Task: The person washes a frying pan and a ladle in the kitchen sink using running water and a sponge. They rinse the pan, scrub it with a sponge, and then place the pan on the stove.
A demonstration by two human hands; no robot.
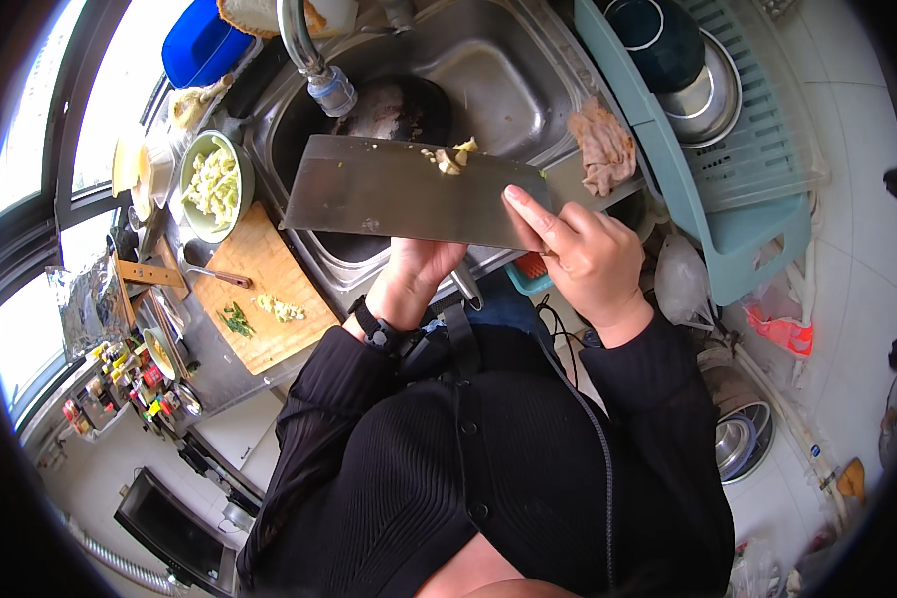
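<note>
A wide steel cleaver (404,194) spans the view above the sink's near edge, its blade flat towards me. My right hand (594,250) grips it at the right end, with the index finger laid along the blade. Chopped pale bits, probably garlic (448,160), cling near the blade's upper edge. My left hand (422,265) is below and behind the blade; its fingers are hidden, so I cannot tell whether they touch it. On the wooden cutting board (269,254) to the left lie minced pale bits (280,308) and chopped greens (236,320).
A green bowl (217,224) of cut pale-green vegetable stands at the board's far end, near a brown-handled knife (228,278). Behind the cleaver, the steel sink (486,90) holds a dark pan (411,105) under the faucet (321,78). A rag (605,146) and dish rack (688,179) are right.
</note>
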